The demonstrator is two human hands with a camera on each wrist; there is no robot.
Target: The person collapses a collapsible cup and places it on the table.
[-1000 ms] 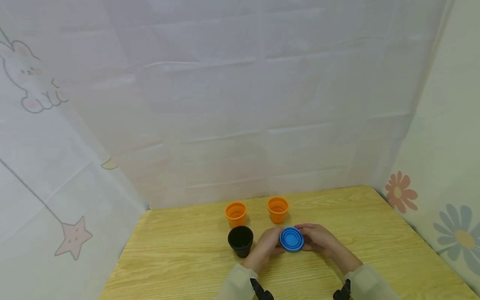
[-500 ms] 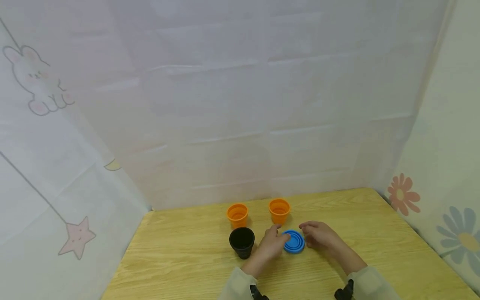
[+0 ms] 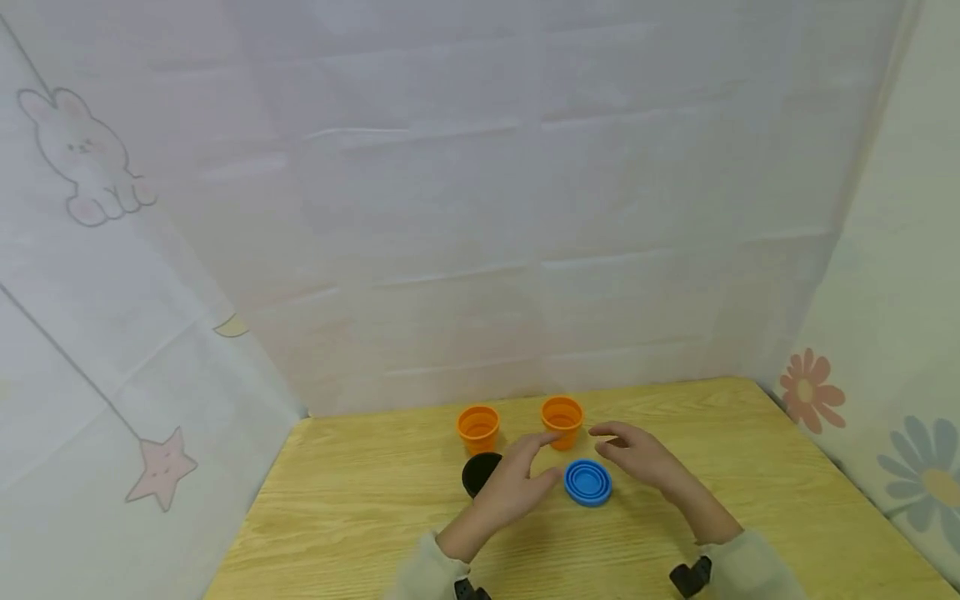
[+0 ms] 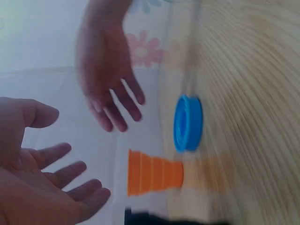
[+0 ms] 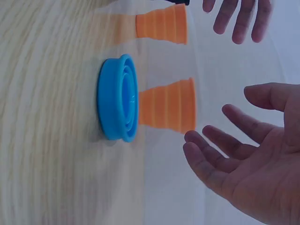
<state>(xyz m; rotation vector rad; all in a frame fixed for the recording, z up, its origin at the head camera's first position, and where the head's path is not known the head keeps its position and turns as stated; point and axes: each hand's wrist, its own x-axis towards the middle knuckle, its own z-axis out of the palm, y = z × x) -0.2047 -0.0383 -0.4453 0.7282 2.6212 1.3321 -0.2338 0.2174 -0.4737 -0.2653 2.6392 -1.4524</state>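
A blue collapsible cup (image 3: 588, 482), folded flat into rings, lies on the wooden table between my two hands. My left hand (image 3: 516, 481) hovers to its left with fingers spread and nothing in it; it partly hides a black cup (image 3: 480, 472) in the head view. To the right of the blue cup, my right hand (image 3: 637, 452) is raised with loosely bent fingers, holding nothing. Both wrist views show the palms apart from the cup, the left hand (image 4: 51, 173) and the right hand (image 5: 248, 154) each above table level.
Two orange collapsible cups stand expanded toward the back, one orange cup (image 3: 477, 427) behind the black one, the other orange cup (image 3: 562, 419) behind the blue one. The wooden table (image 3: 352, 492) ends at a pale cloth backdrop (image 3: 450, 208) with printed side panels.
Both hands held the blue cup a second ago. They have let it go on the table and lifted away, the left hand moving left across the black cup.
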